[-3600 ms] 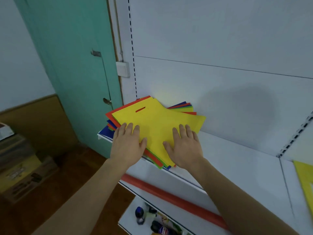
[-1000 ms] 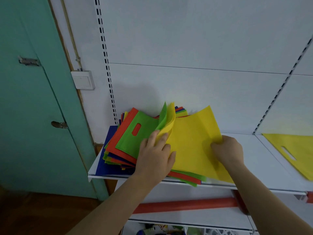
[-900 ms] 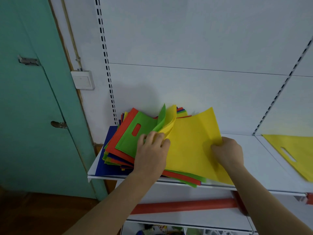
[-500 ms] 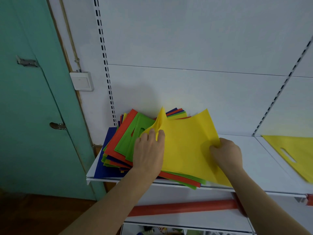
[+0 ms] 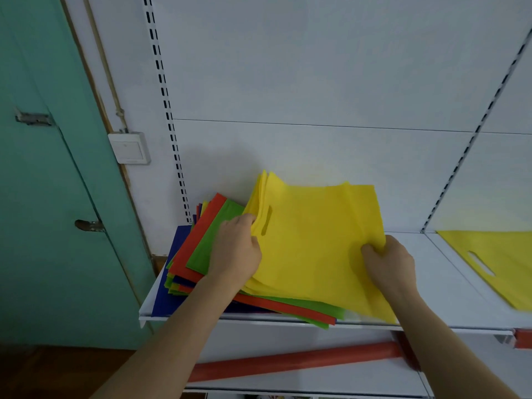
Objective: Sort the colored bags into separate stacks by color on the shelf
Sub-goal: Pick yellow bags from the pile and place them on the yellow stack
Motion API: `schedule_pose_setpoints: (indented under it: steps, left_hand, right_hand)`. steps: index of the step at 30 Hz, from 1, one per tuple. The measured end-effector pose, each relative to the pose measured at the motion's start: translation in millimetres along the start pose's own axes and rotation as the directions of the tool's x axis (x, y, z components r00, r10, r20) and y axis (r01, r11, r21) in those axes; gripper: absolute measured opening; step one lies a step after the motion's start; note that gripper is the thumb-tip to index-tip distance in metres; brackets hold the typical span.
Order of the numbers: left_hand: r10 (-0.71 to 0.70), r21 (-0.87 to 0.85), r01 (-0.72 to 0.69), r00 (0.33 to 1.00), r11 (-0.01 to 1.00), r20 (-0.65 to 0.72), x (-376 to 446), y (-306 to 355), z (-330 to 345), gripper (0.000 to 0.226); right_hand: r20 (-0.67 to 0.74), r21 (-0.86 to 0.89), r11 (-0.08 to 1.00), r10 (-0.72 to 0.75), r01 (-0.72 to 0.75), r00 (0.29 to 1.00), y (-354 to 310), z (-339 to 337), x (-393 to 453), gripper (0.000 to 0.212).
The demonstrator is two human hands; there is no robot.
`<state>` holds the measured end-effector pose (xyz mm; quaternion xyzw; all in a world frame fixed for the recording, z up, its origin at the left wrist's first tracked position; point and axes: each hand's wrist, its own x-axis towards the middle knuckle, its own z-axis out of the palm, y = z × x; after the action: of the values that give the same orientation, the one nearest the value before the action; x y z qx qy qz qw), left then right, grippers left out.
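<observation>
Yellow bags [image 5: 313, 246], several thin flat sheets with an oblong handle slot near the left edge, lie on top of the mixed pile [image 5: 201, 254] at the left end of the white shelf [image 5: 449, 300]. Their left edges are lifted and fanned; at least three or four layers show there, exact count not clear. Surface is smooth and matte, with a soft vertical crease toward the right side.

Left hand [image 5: 237, 251] grips the lifted left edges just beside the handle slot, fingers curled over them. Right hand [image 5: 388, 262] pinches the right edge of the yellow bags, fingers and thumb closed on the fabric, which puckers at that spot.

Below the yellow layer the pile shows a green bag [image 5: 213, 240], then a red bag [image 5: 198, 237], with further green, red and yellow edges beneath and a blue bag [image 5: 167, 286] at the bottom, flat on the shelf. Pile is skewed, corners fanned out to the left; a red and a green corner overhang the front lip.

One more yellow bag [image 5: 495, 260] lies flat on the next shelf bay to the right, well apart from the pile, handle slot visible.

A red roll [image 5: 293, 361] lies on the lower shelf. A white wall switch [image 5: 129, 147] and a teal door [image 5: 43, 197] stand to the left.
</observation>
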<state>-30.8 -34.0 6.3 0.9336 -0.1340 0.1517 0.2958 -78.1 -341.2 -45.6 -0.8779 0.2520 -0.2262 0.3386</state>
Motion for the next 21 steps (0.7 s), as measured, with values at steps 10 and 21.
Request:
schedule_pose_setpoints:
  steps: [10, 21]
  left_hand:
    - [-0.234, -0.33, 0.319, 0.933, 0.888, 0.272, 13, -9, 13, 0.03]
    - [0.004, -0.743, -0.031, 0.999, 0.669, -0.038, 29, -8, -24, 0.03]
  right_hand:
    - [0.374, 0.307, 0.888, 0.219, -0.343, 0.901, 22, -15, 10, 0.027]
    - [0.047, 0.769, 0.639, -0.086, 0.019, 0.995, -11, -59, 18, 0.063]
